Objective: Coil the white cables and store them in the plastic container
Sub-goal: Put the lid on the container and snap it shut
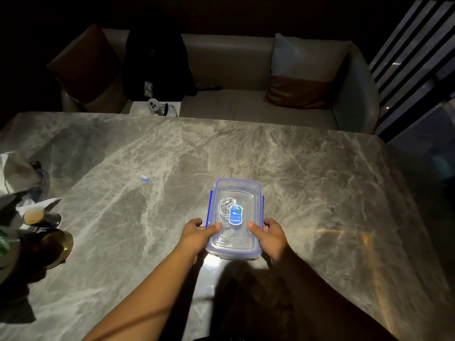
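The left hand grips the near left side of the plastic container, thumb laid flat on the lid and the other fingers curled round the blue side clip. The right hand does the same on the near right side, thumb on top and fingers wrapped over the edge, so the box is held between the two hands. The container is clear with blue trim; it sits on the table with its lid on, long side running away from the person. Inside, seen through the lid, lies the white cable, wound in loose loops along the left half of the box (the loops are blurred by the plastic, so I cannot tell how many cables there are). A blue oval label is stuck on the lid just beside the loops. The grey marble table spreads wide around the box. Well apart to the left lies a small blue and white thing, too small to make out. At the far left edge stand a cup, a gold dish and some crumpled paper. Beyond the table stands a pale sofa with a black backpack and two cushions, one dark brown, one grey and brown.
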### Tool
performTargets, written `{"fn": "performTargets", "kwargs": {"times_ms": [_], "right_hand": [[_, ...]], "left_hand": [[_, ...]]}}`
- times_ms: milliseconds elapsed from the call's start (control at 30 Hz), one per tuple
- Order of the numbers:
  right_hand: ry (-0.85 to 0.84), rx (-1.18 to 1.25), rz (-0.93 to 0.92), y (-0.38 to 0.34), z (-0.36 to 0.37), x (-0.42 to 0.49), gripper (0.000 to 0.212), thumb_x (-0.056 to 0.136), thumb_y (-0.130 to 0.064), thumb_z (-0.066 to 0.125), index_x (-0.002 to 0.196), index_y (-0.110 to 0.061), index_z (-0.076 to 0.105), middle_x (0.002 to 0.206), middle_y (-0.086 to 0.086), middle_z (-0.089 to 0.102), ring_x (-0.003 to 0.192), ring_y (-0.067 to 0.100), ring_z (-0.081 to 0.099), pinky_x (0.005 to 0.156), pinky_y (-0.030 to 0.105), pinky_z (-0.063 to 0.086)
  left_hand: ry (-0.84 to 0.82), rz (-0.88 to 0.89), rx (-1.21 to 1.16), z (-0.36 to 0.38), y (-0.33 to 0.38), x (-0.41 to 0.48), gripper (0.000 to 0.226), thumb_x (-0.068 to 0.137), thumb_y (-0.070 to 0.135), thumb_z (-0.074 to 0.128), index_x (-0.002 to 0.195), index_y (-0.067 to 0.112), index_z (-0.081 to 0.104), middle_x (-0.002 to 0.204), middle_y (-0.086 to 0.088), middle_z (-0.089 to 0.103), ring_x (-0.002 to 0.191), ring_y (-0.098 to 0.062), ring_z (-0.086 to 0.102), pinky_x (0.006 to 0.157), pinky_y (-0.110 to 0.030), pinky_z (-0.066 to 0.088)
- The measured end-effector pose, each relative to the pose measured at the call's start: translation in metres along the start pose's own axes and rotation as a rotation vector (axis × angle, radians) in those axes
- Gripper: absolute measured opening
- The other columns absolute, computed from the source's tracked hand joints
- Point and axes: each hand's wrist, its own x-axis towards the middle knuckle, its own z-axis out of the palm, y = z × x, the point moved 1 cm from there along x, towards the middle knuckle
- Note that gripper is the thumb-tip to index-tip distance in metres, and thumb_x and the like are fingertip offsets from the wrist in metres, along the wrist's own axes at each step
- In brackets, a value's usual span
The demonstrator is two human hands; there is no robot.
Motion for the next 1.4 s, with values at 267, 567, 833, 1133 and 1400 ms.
{"fn": "performTargets", "kwargs": {"times_ms": [267,567,833,1133,1400], "right_hand": [[0.212,-0.446,-0.225,-0.003,0.000,-0.008,0.047,0.072,-0.049,0.077,0.103,-0.016,0.064,0.098,0.006,0.066,0.085,0.021,0.065,0.080,0.037,0.055],[0.264,-0.560,-0.334,-0.007,0.012,-0.024,0.045,0.090,-0.030,0.067,0.133,-0.019,0.056,0.100,0.003,0.046,0.077,0.014,0.051,0.079,0.020,0.039],[0.248,-0.416,-0.384,-0.002,0.021,-0.026,0.059,0.087,-0.039,0.048,0.140,-0.015,0.049,0.119,0.008,0.067,0.100,0.016,0.061,0.088,0.024,0.042],[0.301,-0.460,-0.391,0.003,0.021,-0.020,0.074,0.082,-0.057,0.039,0.142,-0.016,0.049,0.119,0.010,0.068,0.107,0.029,0.065,0.094,0.035,0.051],[0.313,-0.532,-0.383,0.008,0.017,-0.013,0.048,0.096,-0.033,0.054,0.143,-0.023,0.049,0.112,0.008,0.066,0.102,0.025,0.065,0.092,0.036,0.053]], "left_hand": [[0.107,0.246,0.255,0.001,0.000,-0.008,0.035,0.077,0.022,0.084,0.102,0.010,0.062,0.095,-0.010,0.073,0.081,-0.024,0.070,0.082,-0.040,0.058],[-0.015,0.490,0.411,0.001,-0.014,-0.004,0.042,0.091,0.030,0.065,0.130,0.027,0.051,0.110,0.002,0.065,0.103,-0.015,0.064,0.091,-0.035,0.053],[-0.057,0.539,0.347,0.007,-0.026,-0.003,0.061,0.095,0.049,0.046,0.152,0.039,0.025,0.130,0.005,0.058,0.120,-0.010,0.059,0.103,-0.039,0.048],[0.021,0.552,0.376,0.010,-0.035,0.003,0.064,0.093,0.064,0.036,0.152,0.045,0.021,0.123,0.003,0.062,0.113,-0.015,0.063,0.096,-0.046,0.053],[0.025,0.607,0.429,0.013,-0.033,-0.001,0.059,0.095,0.063,0.031,0.151,0.048,0.020,0.114,0.005,0.064,0.102,-0.010,0.066,0.087,-0.042,0.057]]}}
